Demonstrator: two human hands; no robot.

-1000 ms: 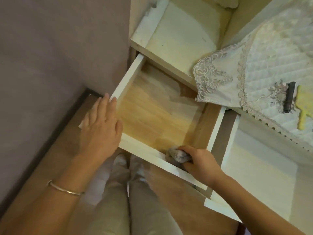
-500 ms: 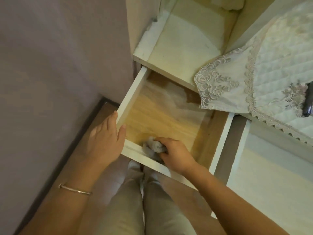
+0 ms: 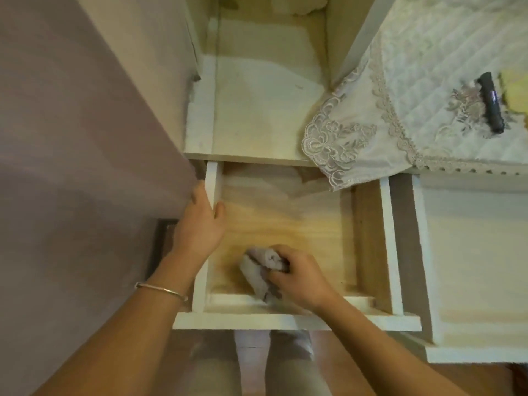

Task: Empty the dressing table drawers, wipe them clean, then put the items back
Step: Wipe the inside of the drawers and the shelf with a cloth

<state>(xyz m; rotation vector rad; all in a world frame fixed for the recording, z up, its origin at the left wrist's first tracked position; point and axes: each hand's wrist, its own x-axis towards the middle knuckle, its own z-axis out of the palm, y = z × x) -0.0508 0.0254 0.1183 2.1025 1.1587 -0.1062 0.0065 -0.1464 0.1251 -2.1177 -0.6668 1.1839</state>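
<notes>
The left drawer of the white dressing table is pulled out, its wooden bottom bare. My right hand grips a bunched grey cloth pressed on the drawer bottom near the front left corner. My left hand holds the drawer's left side wall, thumb inside and fingers outside. A second drawer stands open to the right, also with nothing inside.
A lace-edged quilted cover hangs over the table top and partly over the left drawer's back. A dark stick-shaped object and something yellow lie on it. A mauve wall stands close on the left. My legs are below the drawer front.
My right hand has slid the cloth leftward along the drawer's front, from the right corner toward the left. My left hand moved from the front corner up onto the left side wall.
</notes>
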